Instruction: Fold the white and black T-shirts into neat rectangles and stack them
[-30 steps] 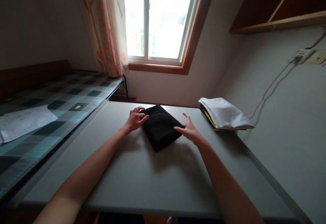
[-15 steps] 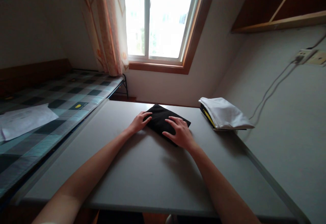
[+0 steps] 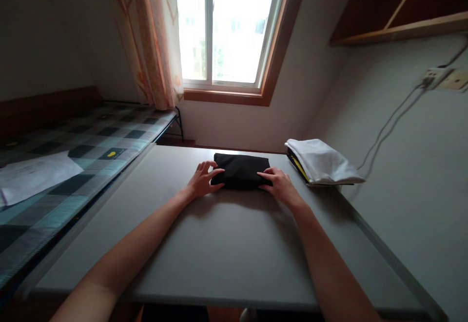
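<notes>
A folded black cloth lies as a flat rectangle near the far edge of the grey table, its long side running left to right. My left hand grips its left end, thumb at the near corner and a finger on top. At the opposite end, my right hand holds the right edge, with fingertips on the upper face and the thumb low at the near corner. The fingers' undersides are hidden.
The grey table spans the space before me. On its right side sits a stack of folded cloths, white on top. Left stands a bed with a checked mattress and papers. A cable hangs along the right wall.
The black cloth has turned from a slanted position to lying square with the table. My right hand has moved from its top to its right edge; my left stays at the left end.
</notes>
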`<state>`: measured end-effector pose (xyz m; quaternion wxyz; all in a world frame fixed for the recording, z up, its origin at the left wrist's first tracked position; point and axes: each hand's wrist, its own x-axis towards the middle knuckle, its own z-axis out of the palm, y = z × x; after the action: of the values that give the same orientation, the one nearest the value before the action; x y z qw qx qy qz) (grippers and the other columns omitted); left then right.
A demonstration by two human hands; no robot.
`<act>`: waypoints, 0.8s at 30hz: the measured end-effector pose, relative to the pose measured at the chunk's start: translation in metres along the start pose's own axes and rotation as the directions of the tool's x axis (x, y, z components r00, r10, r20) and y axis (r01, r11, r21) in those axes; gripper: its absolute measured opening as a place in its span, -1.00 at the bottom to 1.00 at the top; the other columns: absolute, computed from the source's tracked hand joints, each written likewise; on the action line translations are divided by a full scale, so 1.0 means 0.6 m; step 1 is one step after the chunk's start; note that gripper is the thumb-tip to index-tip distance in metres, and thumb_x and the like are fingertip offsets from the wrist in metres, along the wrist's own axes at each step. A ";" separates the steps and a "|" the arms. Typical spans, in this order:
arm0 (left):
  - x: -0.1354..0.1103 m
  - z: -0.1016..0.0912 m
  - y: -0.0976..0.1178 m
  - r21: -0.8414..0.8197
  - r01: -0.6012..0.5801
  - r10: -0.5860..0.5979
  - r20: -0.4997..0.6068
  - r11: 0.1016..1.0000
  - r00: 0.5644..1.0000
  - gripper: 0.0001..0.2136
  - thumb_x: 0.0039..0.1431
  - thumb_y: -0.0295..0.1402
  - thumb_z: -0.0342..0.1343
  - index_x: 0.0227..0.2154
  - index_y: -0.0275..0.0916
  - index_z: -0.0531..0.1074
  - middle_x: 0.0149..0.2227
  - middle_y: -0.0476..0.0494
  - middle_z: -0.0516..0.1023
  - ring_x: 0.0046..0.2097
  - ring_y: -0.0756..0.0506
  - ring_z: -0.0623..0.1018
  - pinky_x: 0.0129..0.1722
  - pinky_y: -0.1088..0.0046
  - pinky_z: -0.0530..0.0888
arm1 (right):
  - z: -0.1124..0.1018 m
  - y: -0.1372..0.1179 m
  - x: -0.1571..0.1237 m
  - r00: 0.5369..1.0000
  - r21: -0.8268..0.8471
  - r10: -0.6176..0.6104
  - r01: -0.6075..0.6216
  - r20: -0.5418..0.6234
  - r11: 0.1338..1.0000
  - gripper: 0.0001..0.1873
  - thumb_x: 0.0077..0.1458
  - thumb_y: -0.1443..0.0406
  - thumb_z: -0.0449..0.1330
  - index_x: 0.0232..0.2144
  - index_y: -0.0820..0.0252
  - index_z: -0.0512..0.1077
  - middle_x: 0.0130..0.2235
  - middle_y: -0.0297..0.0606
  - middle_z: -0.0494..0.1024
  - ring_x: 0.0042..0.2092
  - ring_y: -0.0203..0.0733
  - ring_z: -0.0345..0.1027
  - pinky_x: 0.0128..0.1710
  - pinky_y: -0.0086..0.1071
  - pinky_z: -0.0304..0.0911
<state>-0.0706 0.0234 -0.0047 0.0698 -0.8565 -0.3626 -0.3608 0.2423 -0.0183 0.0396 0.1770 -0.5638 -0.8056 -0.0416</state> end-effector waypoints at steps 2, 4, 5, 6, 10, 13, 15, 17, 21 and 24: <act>0.002 -0.007 -0.001 0.026 -0.047 0.046 0.036 0.999 0.998 -0.63 0.13 -0.15 0.18 -0.01 -0.11 0.46 0.00 -0.23 0.41 0.04 -0.22 0.40 0.05 0.14 0.34 | -0.005 0.007 0.002 1.000 0.031 -0.024 0.024 -0.007 0.999 -0.63 0.05 0.31 0.28 -0.04 0.04 0.54 -0.12 -0.16 0.52 -0.07 -0.03 0.39 -0.06 -0.15 0.25; 0.006 -0.015 -0.004 0.008 -0.084 0.082 0.103 0.996 0.991 -0.71 0.21 -0.17 0.10 -0.05 -0.12 0.47 -0.09 -0.19 0.48 -0.03 -0.17 0.45 0.02 0.20 0.34 | -0.009 0.011 0.004 0.999 0.041 -0.029 0.030 -0.025 0.999 -0.66 0.06 0.33 0.27 -0.07 0.03 0.56 -0.18 -0.18 0.53 -0.11 -0.04 0.40 -0.06 -0.15 0.24; 0.008 -0.018 -0.006 0.000 -0.086 0.085 0.129 0.996 0.988 -0.74 0.24 -0.18 0.06 -0.09 -0.13 0.48 -0.16 -0.16 0.51 -0.07 -0.14 0.47 0.00 0.22 0.35 | -0.010 0.013 0.004 0.999 0.045 -0.026 0.027 -0.028 0.999 -0.67 0.06 0.33 0.26 -0.09 0.02 0.56 -0.19 -0.19 0.53 -0.12 -0.05 0.40 -0.06 -0.14 0.24; 0.010 -0.020 -0.007 -0.004 -0.078 0.078 0.148 0.997 0.986 -0.76 0.26 -0.18 0.03 -0.14 -0.13 0.50 -0.22 -0.14 0.52 -0.12 -0.13 0.49 -0.02 0.23 0.35 | -0.010 0.014 0.004 1.000 0.053 -0.019 0.020 -0.020 0.998 -0.68 0.06 0.32 0.26 -0.10 0.02 0.57 -0.20 -0.20 0.53 -0.14 -0.06 0.41 -0.07 -0.15 0.24; 0.012 -0.022 -0.007 -0.024 -0.044 0.048 0.165 0.999 0.985 -0.78 0.26 -0.18 0.01 -0.26 -0.14 0.51 -0.32 -0.14 0.51 -0.17 -0.15 0.48 -0.05 0.20 0.35 | -0.006 0.014 -0.002 0.997 0.146 0.007 -0.019 0.080 0.989 -0.72 0.05 0.25 0.27 -0.13 0.01 0.59 -0.24 -0.24 0.52 -0.22 -0.14 0.43 -0.14 -0.27 0.28; 0.010 -0.014 -0.005 -0.066 -0.012 0.022 0.160 0.998 0.987 -0.80 0.23 -0.19 0.03 -0.32 -0.16 0.49 -0.32 -0.15 0.48 -0.18 -0.15 0.45 -0.08 0.22 0.38 | -0.008 0.006 -0.005 0.995 0.214 0.002 -0.023 0.096 0.977 -0.68 0.08 0.11 0.25 -0.15 0.08 0.60 -0.27 -0.22 0.50 -0.26 -0.15 0.43 -0.21 -0.32 0.29; 0.009 -0.006 -0.004 -0.104 0.063 -0.047 0.149 0.993 0.988 -0.75 0.27 -0.20 -0.03 -0.40 -0.17 0.46 -0.35 -0.14 0.45 -0.23 -0.13 0.43 -0.13 0.25 0.40 | -0.012 -0.004 -0.005 0.996 0.224 0.007 -0.027 0.090 0.974 -0.64 0.14 0.04 0.18 -0.20 0.10 0.61 -0.30 -0.21 0.49 -0.28 -0.15 0.42 -0.23 -0.33 0.27; 0.008 0.000 -0.004 -0.129 0.144 -0.127 0.136 0.981 0.983 -0.68 0.32 -0.20 -0.10 -0.48 -0.18 0.42 -0.38 -0.12 0.42 -0.26 -0.11 0.42 -0.15 0.28 0.42 | -0.013 -0.017 -0.003 0.997 0.180 0.029 -0.042 0.073 0.983 -0.61 0.21 0.02 0.08 -0.28 0.10 0.62 -0.34 -0.21 0.48 -0.29 -0.15 0.41 -0.24 -0.32 0.25; 0.008 0.002 0.000 -0.069 0.209 -0.203 0.084 0.976 0.976 -0.82 0.24 -0.25 0.03 -0.38 -0.20 0.45 -0.09 -0.22 0.47 -0.03 -0.17 0.44 0.03 0.19 0.37 | -0.002 -0.037 0.001 0.997 -0.001 0.071 -0.071 -0.022 0.997 -0.55 0.27 0.03 -0.01 -0.33 0.12 0.58 -0.34 -0.17 0.48 -0.24 -0.09 0.40 -0.20 -0.26 0.23; 0.007 -0.005 0.006 -0.030 0.165 -0.160 0.115 0.986 0.980 -0.72 0.22 -0.34 0.02 -0.02 -0.16 0.42 0.25 -0.22 0.28 0.27 -0.23 0.25 0.19 0.11 0.23 | 0.012 -0.049 0.004 0.992 -0.063 0.068 -0.075 -0.106 0.995 -0.53 0.28 0.01 -0.03 -0.23 0.15 0.56 -0.24 -0.10 0.52 -0.15 -0.01 0.39 -0.13 -0.17 0.23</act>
<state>-0.0682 0.0220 0.0008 0.0026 -0.8441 -0.4275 -0.3238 0.2129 -0.0250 0.0374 0.2008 -0.5949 -0.7729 -0.0913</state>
